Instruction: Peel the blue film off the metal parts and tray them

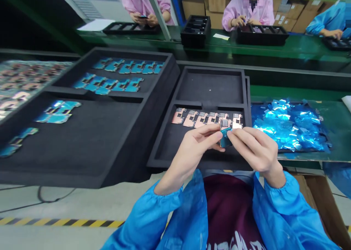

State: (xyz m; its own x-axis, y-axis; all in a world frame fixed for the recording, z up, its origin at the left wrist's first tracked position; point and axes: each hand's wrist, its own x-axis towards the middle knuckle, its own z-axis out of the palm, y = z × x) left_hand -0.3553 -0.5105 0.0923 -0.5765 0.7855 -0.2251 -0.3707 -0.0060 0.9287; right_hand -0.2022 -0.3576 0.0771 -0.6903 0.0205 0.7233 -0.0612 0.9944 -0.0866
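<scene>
My left hand (201, 142) pinches a small circuit board (225, 123) by its edge, above the front of the middle black tray (181, 147). My right hand (255, 146) has its thumb and fingertips closed on a blue film (225, 136) at the lower part of this board. The film is partly lifted; how much still sticks is hidden by my fingers. Just beyond my hands, a row of bare copper-coloured circuit boards (191, 118) lies in the tray, one of them (237, 121) set slightly apart at the right.
Left stands a larger black tray (120, 133) with blue-filmed boards (102, 83). Further left are more boards (24, 78). A heap of peeled blue film (287, 124) lies at right. Across the green bench (172, 41), several people work at black trays (261, 34).
</scene>
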